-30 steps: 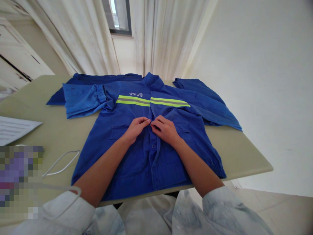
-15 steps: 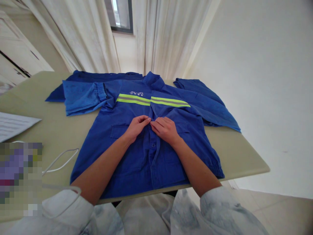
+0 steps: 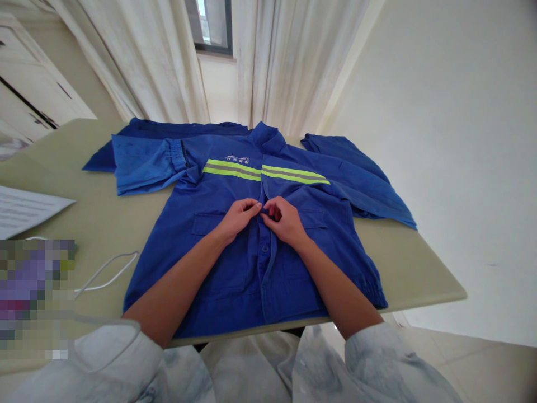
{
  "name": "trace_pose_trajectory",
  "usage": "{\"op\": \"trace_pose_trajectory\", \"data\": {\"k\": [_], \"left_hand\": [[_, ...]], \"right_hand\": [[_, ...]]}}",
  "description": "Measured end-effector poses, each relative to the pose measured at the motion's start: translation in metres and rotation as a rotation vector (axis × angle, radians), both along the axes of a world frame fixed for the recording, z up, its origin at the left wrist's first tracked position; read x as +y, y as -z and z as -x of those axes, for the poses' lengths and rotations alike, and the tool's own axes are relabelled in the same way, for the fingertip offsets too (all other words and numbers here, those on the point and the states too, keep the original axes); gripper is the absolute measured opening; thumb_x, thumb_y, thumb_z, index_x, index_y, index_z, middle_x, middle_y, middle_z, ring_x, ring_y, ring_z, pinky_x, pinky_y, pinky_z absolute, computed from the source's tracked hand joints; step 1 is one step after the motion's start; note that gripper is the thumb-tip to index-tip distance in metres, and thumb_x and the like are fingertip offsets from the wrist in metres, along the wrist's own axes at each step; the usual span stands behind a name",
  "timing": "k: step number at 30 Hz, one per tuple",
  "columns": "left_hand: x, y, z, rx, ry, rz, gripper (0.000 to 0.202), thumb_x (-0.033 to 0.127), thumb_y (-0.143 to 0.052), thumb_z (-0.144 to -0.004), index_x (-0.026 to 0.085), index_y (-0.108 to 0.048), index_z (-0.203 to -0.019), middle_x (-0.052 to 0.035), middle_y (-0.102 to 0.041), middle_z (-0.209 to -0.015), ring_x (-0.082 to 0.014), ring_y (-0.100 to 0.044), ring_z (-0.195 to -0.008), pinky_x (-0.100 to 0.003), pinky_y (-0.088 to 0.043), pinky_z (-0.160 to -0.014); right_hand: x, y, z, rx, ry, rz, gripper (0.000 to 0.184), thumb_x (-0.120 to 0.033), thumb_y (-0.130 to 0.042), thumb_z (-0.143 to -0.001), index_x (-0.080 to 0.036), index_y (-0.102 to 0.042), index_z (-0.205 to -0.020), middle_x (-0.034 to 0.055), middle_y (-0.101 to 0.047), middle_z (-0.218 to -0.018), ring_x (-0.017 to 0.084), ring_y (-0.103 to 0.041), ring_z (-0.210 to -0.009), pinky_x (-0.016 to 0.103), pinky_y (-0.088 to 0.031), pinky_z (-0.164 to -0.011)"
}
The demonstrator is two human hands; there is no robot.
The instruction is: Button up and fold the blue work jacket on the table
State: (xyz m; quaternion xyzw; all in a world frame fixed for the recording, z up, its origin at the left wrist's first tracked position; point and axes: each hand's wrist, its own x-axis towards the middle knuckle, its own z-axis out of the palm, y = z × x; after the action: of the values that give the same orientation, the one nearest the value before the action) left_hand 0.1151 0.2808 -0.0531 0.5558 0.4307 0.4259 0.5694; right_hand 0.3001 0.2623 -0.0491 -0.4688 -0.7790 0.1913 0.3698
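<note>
1. Centrally, the blue jacket [image 3: 243, 266] lies front up on the worktop [image 3: 413, 274], collar [image 3: 267, 140] toward the curtains [image 3: 289, 61], hem running along the near edge.
2. The left hand [image 3: 240, 217] has a narrow grip, thumb and forefinger pinching the jacket's front opening below the 2 reflective stripes [image 3: 232, 170].
3. The right hand [image 3: 286, 222] works just beside it, fingers curled and grip narrow at the same opening; whether cloth or a button sits between its tips, I cannot tell.
4. Below the hands, 1 button [image 3: 265, 248] shows on the opening.
5. To the right, a sleeve [image 3: 377, 201] reaches the worktop's side edge; bare surface spreads between jacket and near corner, with the wall [image 3: 457, 140] beyond.
6. To the left, open worktop separates the jacket from a sheet of paper [image 3: 31, 208]; a white cable [image 3: 109, 275] loops just beside the jacket's lower side.
7. Behind, dark blue cloth [image 3: 180, 130] lies along the far edge.
</note>
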Motion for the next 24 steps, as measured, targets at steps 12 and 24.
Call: {"op": "trace_pose_trajectory", "data": {"k": [12, 24], "left_hand": [[-0.004, 0.006, 0.001, 0.515, -0.086, -0.321, 0.042, 0.042, -0.049, -0.100, 0.019, -0.071, -0.128, -0.0112, -0.077, -0.110, -0.0281, -0.069, -0.105, -0.042, -0.047, -0.101], [-0.057, 0.013, 0.000, 1.312, 0.016, -0.493, 0.086, 0.062, -0.031, -0.103, 0.007, -0.024, -0.168, -0.0246, -0.018, -0.174, -0.0461, -0.016, -0.161, -0.075, -0.010, -0.122]], "right_hand": [[0.006, -0.003, -0.002, -0.051, 0.035, 0.045, 0.035, -0.032, -0.068, -0.090, -0.022, -0.066, -0.124, -0.0017, -0.062, -0.082, 0.017, -0.058, -0.072, 0.027, -0.047, -0.071], [0.001, -0.036, 0.015, -0.556, 0.395, 0.273, 0.046, -0.064, -0.057, -0.099, -0.021, -0.071, -0.104, 0.0160, -0.077, -0.102, 0.030, -0.074, -0.095, 0.038, -0.054, -0.081]]}}
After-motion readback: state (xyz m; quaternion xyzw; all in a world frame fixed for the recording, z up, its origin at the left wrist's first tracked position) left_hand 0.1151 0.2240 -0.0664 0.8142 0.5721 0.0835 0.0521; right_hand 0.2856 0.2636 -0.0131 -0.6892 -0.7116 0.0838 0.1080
